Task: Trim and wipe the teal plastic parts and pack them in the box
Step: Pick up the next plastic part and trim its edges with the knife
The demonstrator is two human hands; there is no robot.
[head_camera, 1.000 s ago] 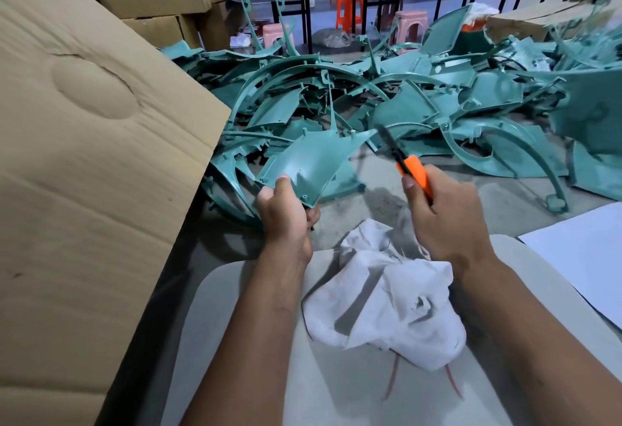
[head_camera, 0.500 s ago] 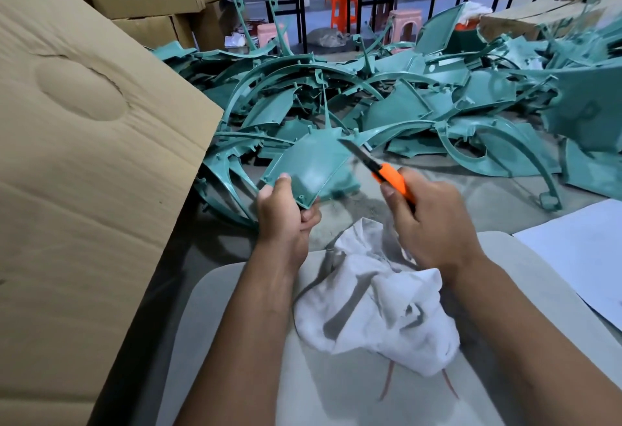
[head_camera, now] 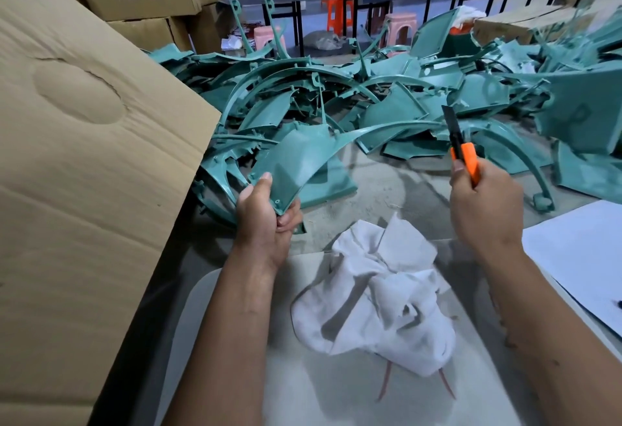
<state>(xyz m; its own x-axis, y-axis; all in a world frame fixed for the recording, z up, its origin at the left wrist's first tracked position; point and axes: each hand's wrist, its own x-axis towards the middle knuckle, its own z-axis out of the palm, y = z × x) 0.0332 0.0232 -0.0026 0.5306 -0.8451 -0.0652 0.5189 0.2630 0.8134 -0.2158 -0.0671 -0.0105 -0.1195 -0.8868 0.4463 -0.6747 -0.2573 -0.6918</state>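
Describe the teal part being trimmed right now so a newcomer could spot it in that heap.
Look at the near edge of the teal pile, beside the big cardboard flap. The part is a curved panel with a long thin arm sweeping right. It alone is lifted, gripped at its lower corner by the left hand.

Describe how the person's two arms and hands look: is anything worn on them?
Both forearms are bare, with no sleeves in view. The left hand and the right hand wear no gloves. No rings, watch or wristband are visible on either.
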